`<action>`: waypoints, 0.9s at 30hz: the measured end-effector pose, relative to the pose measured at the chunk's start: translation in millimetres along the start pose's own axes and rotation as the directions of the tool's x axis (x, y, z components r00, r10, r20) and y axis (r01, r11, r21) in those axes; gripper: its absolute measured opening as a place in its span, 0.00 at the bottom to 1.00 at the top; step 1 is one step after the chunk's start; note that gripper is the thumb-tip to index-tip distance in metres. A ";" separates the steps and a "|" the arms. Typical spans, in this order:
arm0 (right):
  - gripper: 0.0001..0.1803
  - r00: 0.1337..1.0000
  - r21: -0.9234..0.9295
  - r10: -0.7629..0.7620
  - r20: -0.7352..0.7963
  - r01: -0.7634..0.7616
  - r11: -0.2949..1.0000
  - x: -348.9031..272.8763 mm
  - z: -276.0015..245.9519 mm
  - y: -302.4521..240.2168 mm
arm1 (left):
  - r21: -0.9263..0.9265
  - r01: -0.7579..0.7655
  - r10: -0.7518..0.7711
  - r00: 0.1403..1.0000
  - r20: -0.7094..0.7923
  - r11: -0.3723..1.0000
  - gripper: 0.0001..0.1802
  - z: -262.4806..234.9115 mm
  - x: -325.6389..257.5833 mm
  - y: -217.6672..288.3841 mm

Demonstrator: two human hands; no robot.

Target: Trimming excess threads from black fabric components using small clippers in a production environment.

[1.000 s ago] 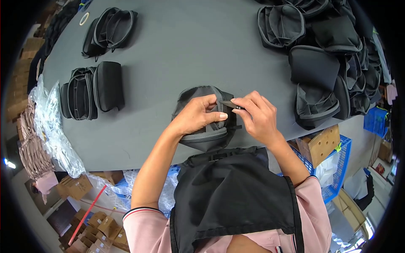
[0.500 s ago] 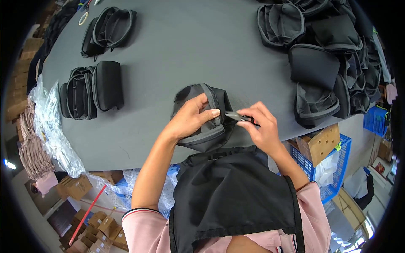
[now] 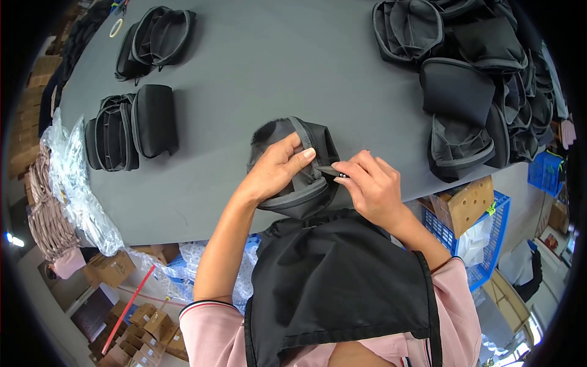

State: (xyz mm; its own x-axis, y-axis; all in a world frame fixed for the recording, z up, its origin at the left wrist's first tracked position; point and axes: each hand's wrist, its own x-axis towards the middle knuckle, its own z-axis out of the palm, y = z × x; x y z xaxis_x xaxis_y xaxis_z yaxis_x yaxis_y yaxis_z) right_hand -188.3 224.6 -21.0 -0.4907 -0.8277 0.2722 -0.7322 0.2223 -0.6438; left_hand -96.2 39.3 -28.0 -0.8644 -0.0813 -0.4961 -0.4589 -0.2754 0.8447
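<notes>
A black zippered pouch with grey-edged trim lies open at the near side of the grey table. My left hand grips its edge, fingers tucked inside and thumb on the outer trim. In my right hand is a small pair of thread snips, held between thumb and fingers. The blades touch the pouch's edge just below my left thumb. Whether any thread lies between them is too small to make out.
Black pouches stand in two groups on the left, and a large heap of pouches covers the table's right. A tape roll lies far left. Beside the right edge is a blue crate; clear plastic bags hang at the left edge.
My right hand has turned and closed further around the snips, and their blades have moved slightly left against the pouch edge. My left hand keeps its grip on the pouch.
</notes>
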 end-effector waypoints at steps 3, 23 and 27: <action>0.15 1.000 -0.027 -0.013 -0.028 0.013 1.000 -3.2 -1.5 0.5 | 0.031 -0.006 0.006 1.000 -0.012 0.999 0.17 -0.2 2.1 -1.9; 0.12 0.942 0.384 0.318 0.107 -0.334 0.861 -1.8 -17.8 9.8 | -0.274 -0.505 0.285 0.771 -0.569 0.819 0.06 -68.0 -48.4 27.7; 0.05 0.859 0.525 0.508 0.070 -0.465 0.713 -25.9 -31.5 21.7 | 0.150 -0.724 0.555 0.360 -0.750 0.673 0.06 -117.2 -73.5 109.3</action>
State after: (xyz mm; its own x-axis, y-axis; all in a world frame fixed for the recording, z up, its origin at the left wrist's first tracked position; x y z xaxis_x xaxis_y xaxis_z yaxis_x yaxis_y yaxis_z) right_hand -206.4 267.1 -19.5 -0.7600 -0.6339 -0.1433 -0.0464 0.2728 -0.9609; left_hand -58.7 -97.1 77.3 -0.4114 -0.9007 0.1398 0.2866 0.0178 0.9579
